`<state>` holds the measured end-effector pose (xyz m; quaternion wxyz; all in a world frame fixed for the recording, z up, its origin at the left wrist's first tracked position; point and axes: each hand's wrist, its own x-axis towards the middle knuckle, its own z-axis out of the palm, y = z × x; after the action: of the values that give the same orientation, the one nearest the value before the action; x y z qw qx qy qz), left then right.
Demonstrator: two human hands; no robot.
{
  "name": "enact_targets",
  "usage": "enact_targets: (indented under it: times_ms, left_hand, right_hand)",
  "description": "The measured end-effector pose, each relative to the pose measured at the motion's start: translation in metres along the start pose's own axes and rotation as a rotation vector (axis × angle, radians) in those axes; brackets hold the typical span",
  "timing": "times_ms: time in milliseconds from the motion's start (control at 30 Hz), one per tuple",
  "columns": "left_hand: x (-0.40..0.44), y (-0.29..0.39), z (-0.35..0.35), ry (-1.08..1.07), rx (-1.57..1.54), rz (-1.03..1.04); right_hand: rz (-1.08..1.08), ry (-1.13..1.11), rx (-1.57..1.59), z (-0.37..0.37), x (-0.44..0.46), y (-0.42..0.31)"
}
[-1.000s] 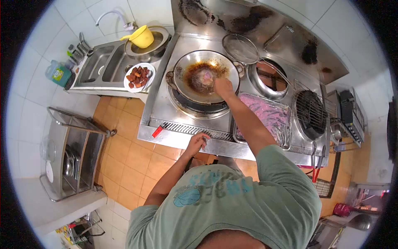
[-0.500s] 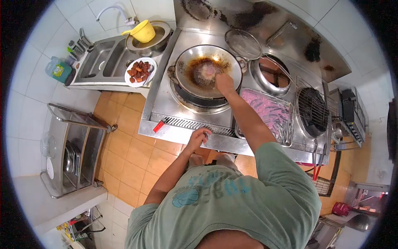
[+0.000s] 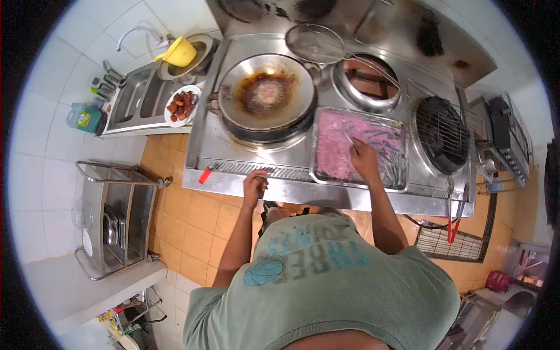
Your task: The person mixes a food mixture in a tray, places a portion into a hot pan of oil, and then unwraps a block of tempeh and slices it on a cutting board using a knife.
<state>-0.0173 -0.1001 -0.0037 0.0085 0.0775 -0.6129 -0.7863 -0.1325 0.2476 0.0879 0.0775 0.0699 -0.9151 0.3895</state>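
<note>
Your right hand [image 3: 363, 158] pinches a utensil [image 3: 349, 137] over the tray [image 3: 359, 186], near the stove's [image 3: 291, 189] front edge; left hand [image 3: 255, 183] half-curled, contents unclear. Utensil likely light, stiff; mix [image 3: 333, 146] soft. Hold upper end.

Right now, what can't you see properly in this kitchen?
All in the head view:
Thin, pale tool: its held end is hidden by the person's right hand.
The person's left hand: its curl hides whether anything is inside.
Small pinkish lump in the round metal wok: too blurred to identify.
Blue-green plastic jug: label print too small to read.
</note>
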Motion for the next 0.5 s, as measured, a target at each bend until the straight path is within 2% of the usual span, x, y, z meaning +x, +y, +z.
enact_targets:
  times_ms: [33, 167, 233, 267, 367, 500]
  left_hand:
    - [0.001, -0.001, 0.002, 0.017, 0.026, 0.031]
    - [-0.001, 0.004, 0.017, 0.169, 0.016, -0.050]
    - [-0.002, 0.004, 0.030, 0.211, 0.123, 0.029]
    - [-0.006, 0.004, 0.043, 0.235, 0.157, 0.065]
    - [-0.013, 0.005, 0.089, 0.305, 0.284, 0.160]
    - [-0.019, -0.025, 0.136, 0.369, 0.557, 0.141]
  right_hand:
    - [0.036, -0.026, -0.059, -0.023, -0.011, 0.017]
    - [0.150, -0.073, -0.189, -0.087, -0.054, 0.088]
    - [0.206, -0.106, -0.146, -0.106, -0.069, 0.107]
    - [0.164, -0.060, -0.150, -0.104, -0.079, 0.129]
    - [0.316, -0.164, -0.169, -0.113, -0.088, 0.138]
    - [0.182, -0.319, -0.039, -0.113, -0.104, 0.149]
